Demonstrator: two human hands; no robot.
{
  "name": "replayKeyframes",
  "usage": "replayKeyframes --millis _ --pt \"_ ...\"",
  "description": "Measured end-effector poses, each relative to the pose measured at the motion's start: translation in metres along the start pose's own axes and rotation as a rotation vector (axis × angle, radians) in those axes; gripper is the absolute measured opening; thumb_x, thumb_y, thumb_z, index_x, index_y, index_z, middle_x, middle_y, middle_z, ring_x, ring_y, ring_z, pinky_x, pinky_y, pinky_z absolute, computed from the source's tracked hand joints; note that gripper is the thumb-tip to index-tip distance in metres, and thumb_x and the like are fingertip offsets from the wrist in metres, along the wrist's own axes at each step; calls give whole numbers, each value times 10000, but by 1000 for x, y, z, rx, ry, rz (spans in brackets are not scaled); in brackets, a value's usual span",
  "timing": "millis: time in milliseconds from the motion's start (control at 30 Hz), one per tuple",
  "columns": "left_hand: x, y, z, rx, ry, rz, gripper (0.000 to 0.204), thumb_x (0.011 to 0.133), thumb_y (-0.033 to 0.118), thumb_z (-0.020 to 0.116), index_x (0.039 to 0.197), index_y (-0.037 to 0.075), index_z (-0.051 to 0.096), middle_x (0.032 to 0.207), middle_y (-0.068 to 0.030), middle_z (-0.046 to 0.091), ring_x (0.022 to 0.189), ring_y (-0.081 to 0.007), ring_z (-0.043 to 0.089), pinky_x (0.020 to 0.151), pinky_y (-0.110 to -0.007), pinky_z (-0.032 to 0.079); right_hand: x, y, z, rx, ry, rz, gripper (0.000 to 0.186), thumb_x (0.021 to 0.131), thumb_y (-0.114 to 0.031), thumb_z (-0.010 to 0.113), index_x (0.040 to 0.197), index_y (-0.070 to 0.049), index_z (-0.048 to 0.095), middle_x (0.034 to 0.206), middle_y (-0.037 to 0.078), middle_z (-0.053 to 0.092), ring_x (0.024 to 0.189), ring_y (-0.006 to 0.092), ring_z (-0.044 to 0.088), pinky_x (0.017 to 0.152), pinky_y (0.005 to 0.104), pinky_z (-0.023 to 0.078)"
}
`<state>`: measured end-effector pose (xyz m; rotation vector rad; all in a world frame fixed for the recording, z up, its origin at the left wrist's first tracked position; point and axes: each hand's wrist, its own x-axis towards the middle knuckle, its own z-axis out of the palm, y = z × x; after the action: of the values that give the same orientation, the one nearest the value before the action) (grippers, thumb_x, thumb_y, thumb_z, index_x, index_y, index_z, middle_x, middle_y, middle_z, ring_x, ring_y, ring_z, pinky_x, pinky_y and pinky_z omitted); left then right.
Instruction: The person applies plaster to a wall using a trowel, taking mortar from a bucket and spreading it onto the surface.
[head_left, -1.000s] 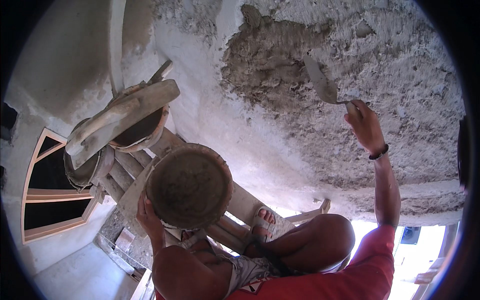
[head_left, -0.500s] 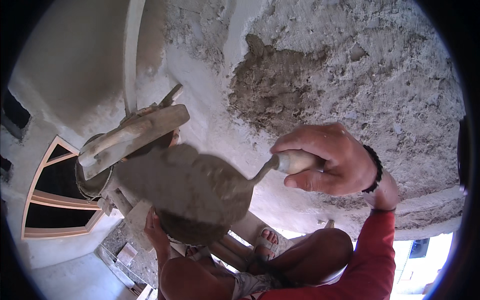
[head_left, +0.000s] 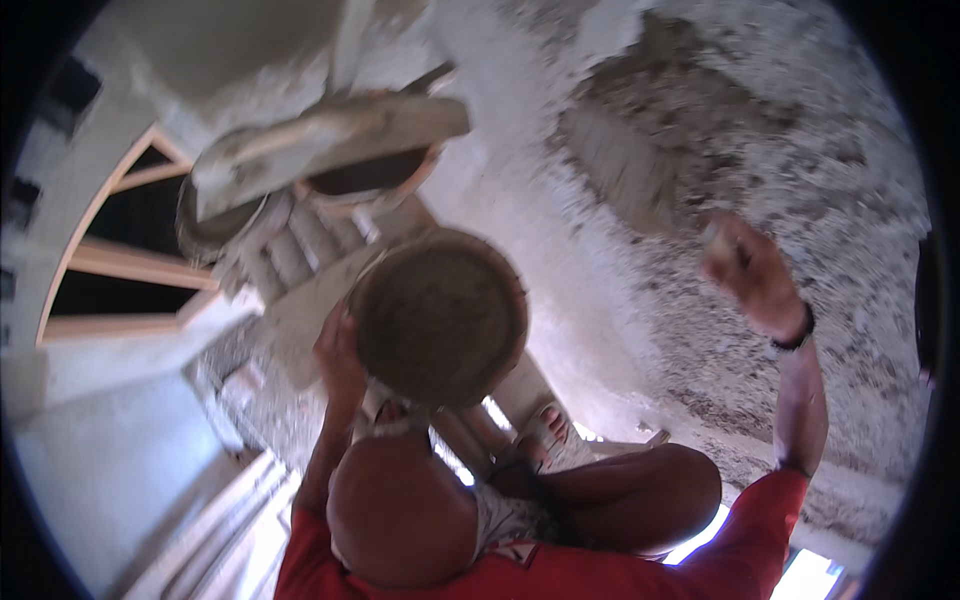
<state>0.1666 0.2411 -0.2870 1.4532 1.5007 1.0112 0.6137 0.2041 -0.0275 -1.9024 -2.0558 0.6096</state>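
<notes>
Our right hand has swung from over the tub to the rough wall, fingers wrapped around the trowel handle. Just beyond our left knee, the tub looks heavy, its mortar soft; our left hand clasps its side, the steadiest hold.

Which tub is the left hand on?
The tub lowest in the picture, holding grey mix; the other two sit higher, partly hidden by a wooden board.

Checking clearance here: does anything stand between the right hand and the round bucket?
Nothing visible stands between the right hand and the bucket: the wall shows through that gap, and the right knee sits below it.
</notes>
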Motion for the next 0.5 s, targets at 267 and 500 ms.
replayKeyframes --millis 267,500 --pt "-11 16 12 -78 -20 -93 383 1015 211 501 1297 -38 571 1219 -225 646 1167 -276 600 1003 -364 432 -6 -30 124 -671 -339 -158 262 903 -160 566 1158 -131 619 801 155 616 695 291 664 593 404 537" --pt "-21 54 33 -79 -64 -43 384 997 170 504 1328 -18 553 1217 -232 647 1169 -282 611 1003 -364 442 15 -7 199 -357 -485 -96 338 871 -190 583 1199 -110 583 800 205 654 736 376 667 664 487 540"
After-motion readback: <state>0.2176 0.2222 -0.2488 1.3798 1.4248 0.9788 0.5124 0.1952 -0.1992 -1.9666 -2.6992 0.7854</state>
